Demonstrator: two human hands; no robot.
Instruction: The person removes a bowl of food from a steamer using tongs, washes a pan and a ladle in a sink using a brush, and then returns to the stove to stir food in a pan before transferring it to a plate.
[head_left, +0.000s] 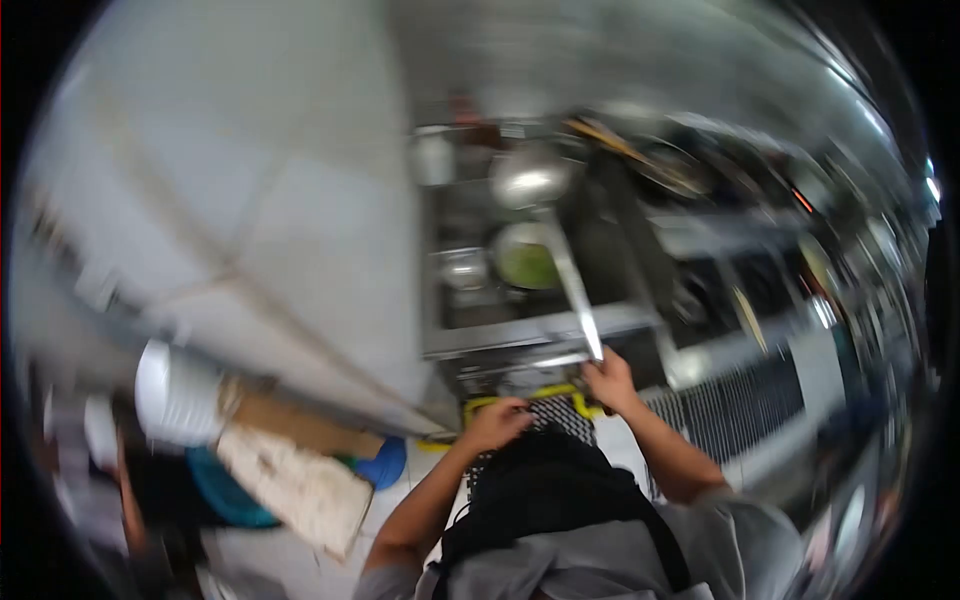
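My right hand (609,381) is closed round the end of the long handle of a metal ladle (570,270). The ladle's shiny round bowl points away from me, above the stove area. Just beside its handle is a pot with green contents (530,262), with a small metal container (464,268) to its left. My left hand (498,424) is near my waist, in front of the black apron (560,475), its fingers curled. Whether it holds anything small is hidden by blur.
A wall (300,180) rises at the left. White stacked containers (178,392), a worn whitish board (295,480) and a blue object (384,464) are at the lower left. Pans (675,168) stand at the upper right. Part of another person (85,470) shows at the far left.
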